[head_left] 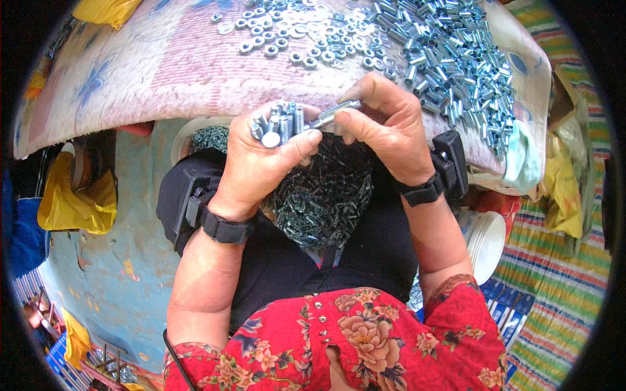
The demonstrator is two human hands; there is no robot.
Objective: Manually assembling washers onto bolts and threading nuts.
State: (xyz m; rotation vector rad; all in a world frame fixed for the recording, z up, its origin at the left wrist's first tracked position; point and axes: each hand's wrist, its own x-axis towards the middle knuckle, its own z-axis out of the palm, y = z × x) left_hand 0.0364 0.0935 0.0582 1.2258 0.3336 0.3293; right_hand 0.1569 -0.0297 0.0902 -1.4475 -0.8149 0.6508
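Two hands are at work, one slim metal rod (334, 113) between them. The left hand (259, 171) grasps a bunch of bolts (285, 122), too tightly overlapped to count exactly; several stand upright in it. The right hand (391, 133) pinches the rod between its thumb and curled fingers, just to the right of the bunch and in front of the bench's (130, 107) near edge. Each wrist wears one black strap, two in all. Two loose heaps lie on the bench: dozens of nuts (268, 32) at the far middle, mixed with flat washers (298, 31), and a larger heap of sleeves (450, 62) to the right, well past counting. One dark heap of small metal parts (323, 202) sits near, over the lap; one white tub (183, 144) of small parts stands to its left.

The far ends of both bench heaps are cut off by the frame. The rod's right end and part of its middle are covered by the fingers, and its left end is hard to tell from the left fingertips. The bench hides part of the tub.

The rod is bright silver, straight and tilted, its right end higher. The bolts are silver too, with threaded shanks; one shows a round, flat end.
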